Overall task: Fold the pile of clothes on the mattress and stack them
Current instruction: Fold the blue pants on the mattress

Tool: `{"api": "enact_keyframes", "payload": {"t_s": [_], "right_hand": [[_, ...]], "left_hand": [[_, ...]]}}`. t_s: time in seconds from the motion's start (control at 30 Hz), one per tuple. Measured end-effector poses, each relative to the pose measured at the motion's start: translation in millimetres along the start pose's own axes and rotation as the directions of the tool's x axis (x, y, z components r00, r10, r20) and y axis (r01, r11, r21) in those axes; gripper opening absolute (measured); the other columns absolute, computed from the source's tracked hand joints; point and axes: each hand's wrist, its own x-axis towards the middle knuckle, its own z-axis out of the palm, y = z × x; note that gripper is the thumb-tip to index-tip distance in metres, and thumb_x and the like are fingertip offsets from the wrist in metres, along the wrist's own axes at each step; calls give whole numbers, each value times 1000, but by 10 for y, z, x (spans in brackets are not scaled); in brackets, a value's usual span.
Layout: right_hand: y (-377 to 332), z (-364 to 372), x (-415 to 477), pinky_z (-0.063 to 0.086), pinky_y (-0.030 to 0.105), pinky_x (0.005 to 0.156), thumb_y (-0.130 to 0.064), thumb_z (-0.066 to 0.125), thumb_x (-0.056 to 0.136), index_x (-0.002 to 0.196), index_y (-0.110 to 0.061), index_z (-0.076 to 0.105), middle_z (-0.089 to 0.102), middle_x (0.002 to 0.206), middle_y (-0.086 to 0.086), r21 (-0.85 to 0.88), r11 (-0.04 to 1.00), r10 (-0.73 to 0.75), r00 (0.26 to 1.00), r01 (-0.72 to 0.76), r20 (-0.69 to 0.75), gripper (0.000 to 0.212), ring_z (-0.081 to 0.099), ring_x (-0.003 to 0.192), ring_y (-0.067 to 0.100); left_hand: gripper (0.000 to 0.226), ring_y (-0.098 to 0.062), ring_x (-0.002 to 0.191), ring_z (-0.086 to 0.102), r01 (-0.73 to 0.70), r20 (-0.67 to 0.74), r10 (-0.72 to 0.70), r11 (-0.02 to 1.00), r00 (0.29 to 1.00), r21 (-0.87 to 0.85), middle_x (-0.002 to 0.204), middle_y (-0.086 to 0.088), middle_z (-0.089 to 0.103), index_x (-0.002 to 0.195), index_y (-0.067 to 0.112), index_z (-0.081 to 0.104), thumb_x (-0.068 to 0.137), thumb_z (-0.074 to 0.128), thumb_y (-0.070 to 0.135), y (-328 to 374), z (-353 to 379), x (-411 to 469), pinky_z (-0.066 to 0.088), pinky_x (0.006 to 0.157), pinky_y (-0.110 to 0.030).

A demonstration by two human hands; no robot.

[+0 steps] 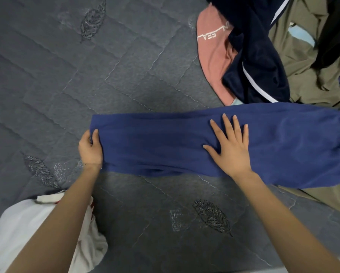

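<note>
While left grip (90, 148) pinches the left end of blue garment (165, 146), thumb on top, right grip (230, 148) lies flat mid-cloth, fingers (226, 125) spread; forearms reach over mattress (86, 75).

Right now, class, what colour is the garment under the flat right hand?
Plain dark blue; the garment shows best in the head view.

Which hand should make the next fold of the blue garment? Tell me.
Left. The left hand already pinches the blue garment at its end; the right hand lies flat on its middle, anchoring it.
</note>
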Motion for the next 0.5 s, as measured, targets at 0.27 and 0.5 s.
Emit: {"api": "enact_keyframes", "payload": {"t_s": [0.27, 0.5], "right_hand": [[42, 101, 106, -30, 44, 107, -82, 18, 80, 154, -34, 11, 4, 163, 5, -140, 988, 78, 992, -64, 96, 88, -7, 149, 30], [58, 89, 161, -16, 51, 114, -77, 23, 81, 154, -34, 14, 5, 163, 6, -108, 988, 120, 988, -110, 100, 85, -7, 149, 30]], "left_hand": [[42, -11, 55, 31, 80, 56, -84, 995, 995, 66, 57, -3, 37, 59, 15, 39, 99, 50, 13, -201, -98, 158, 27, 50, -18], [37, -36, 110, 54, -217, 70, 205, 925, 976, 313, 119, -24, 57, 126, 2, 59, 92, 62, 16, -47, 65, -22, 40, 98, -40]]}}
